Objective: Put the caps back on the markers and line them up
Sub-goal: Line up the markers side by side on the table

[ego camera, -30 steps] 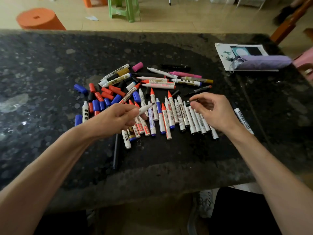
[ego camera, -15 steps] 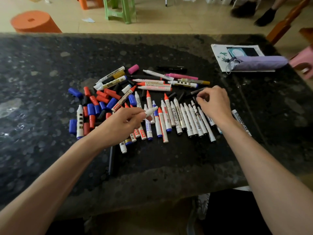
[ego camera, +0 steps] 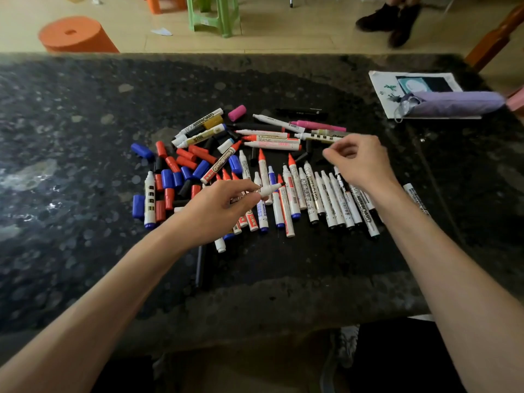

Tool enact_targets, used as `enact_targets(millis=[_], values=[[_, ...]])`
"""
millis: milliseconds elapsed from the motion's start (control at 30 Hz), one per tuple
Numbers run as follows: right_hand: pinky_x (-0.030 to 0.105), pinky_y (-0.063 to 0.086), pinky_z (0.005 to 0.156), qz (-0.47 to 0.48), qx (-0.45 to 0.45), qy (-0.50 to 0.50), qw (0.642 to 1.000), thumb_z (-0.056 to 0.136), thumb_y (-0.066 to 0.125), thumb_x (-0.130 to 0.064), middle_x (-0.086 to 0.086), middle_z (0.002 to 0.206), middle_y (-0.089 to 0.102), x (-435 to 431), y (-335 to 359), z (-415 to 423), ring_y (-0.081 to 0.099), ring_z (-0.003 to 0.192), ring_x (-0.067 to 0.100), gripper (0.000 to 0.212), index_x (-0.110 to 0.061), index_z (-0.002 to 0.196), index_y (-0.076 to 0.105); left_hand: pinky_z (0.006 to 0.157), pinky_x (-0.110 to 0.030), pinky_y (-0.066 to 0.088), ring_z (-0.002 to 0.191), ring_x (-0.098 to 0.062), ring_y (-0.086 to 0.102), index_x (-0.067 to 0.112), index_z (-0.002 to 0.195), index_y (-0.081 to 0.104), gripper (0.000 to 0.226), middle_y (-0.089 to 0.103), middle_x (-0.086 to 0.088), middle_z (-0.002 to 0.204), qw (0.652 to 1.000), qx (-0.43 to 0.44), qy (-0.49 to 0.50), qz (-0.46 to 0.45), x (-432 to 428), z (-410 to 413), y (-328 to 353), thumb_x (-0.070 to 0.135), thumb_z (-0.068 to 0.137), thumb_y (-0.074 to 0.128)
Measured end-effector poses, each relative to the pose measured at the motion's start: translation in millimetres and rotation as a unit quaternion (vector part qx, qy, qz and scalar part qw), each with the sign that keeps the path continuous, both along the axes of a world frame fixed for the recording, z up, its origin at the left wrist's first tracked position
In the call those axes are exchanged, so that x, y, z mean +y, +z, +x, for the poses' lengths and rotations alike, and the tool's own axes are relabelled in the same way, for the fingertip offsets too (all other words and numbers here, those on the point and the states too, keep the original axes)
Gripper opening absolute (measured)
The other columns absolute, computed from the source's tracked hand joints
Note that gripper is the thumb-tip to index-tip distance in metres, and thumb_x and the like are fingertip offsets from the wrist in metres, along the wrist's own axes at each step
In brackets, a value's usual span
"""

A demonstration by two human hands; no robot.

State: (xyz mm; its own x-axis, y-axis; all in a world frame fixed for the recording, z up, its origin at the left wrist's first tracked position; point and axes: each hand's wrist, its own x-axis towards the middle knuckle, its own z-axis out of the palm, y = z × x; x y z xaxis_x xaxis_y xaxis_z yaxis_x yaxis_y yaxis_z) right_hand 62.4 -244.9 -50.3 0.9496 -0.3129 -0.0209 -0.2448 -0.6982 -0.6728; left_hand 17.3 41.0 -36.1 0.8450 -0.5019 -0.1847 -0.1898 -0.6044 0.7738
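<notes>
Dark speckled stone table [ego camera: 85,137] fills most of the view. On the floor behind it: round orange stool [ego camera: 76,35], green plastic stool [ego camera: 212,12] cropped at the top, pair of dark shoes [ego camera: 391,21], wearer out of frame.

Far right table corner: printed paper sheet [ego camera: 382,83] with a folded lilac fabric bundle [ego camera: 453,102] lying on it.

Mid-table: rough row of white-barrelled markers [ego camera: 309,191], mostly uncapped, tips pointing away. A looser cluster of markers [ego camera: 272,136] lies crosswise behind it. Left of the row: heap of loose red, blue and black caps [ego camera: 181,165]. Pink cap [ego camera: 237,112] sits at the cluster's far side.

Left hand [ego camera: 218,211] pinches a white uncapped marker [ego camera: 268,190] above the row's left end, tip pointing right. Hand and wrist cover several markers there.

Right hand [ego camera: 360,163] hovers over the row's right end, fingers curled, thumb and forefinger close together. Blurred, so I cannot tell whether anything is pinched.

Thin black stick [ego camera: 202,268] is half hidden under the left wrist; can't identify it.
</notes>
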Motion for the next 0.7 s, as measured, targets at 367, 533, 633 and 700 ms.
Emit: enact_targets(millis=[367,533,633,700], values=[[0.026,0.057,0.070,0.314,0.067,0.065,0.945,0.090,0.079,-0.025,0.001,0.096,0.080,41,23,-66,0.078,0.085,0.015,0.020,-0.014,0.105,0.074,0.077,-0.011,0.039,0.087,0.012,0.054,0.033,0.130,0.066,0.033,0.059,0.021,0.099,0.998,-0.028,0.014,0.049,3,1,-5,0.044,0.100,0.058],[0.024,0.055,0.070,0.347,0.065,0.056,0.934,0.086,0.082,-0.025,0.006,0.090,0.079,42,21,-72,0.072,0.078,0.014,0.021,-0.015,0.104,0.076,0.080,-0.014,0.039,0.091,0.005,0.055,0.031,0.131,0.066,0.035,0.062,0.018,0.108,0.998,-0.032,0.011,0.052,1,4,-5,0.044,0.100,0.057],[0.023,0.055,0.071,0.351,0.068,0.066,0.932,0.088,0.082,-0.023,0.005,0.089,0.080,44,21,-73,0.076,0.081,0.017,0.022,-0.011,0.106,0.075,0.079,-0.011,0.038,0.093,0.004,0.055,0.031,0.132,0.066,0.035,0.062,0.017,0.111,0.998,-0.032,0.012,0.057,1,6,-7,0.043,0.100,0.057],[0.022,0.055,0.070,0.346,0.067,0.067,0.933,0.088,0.082,-0.021,0.006,0.089,0.080,44,22,-72,0.077,0.082,0.017,0.021,-0.010,0.106,0.075,0.076,-0.010,0.038,0.086,0.008,0.055,0.031,0.131,0.066,0.034,0.061,0.019,0.105,0.998,-0.033,0.014,0.056,1,6,-8,0.043,0.100,0.057]])
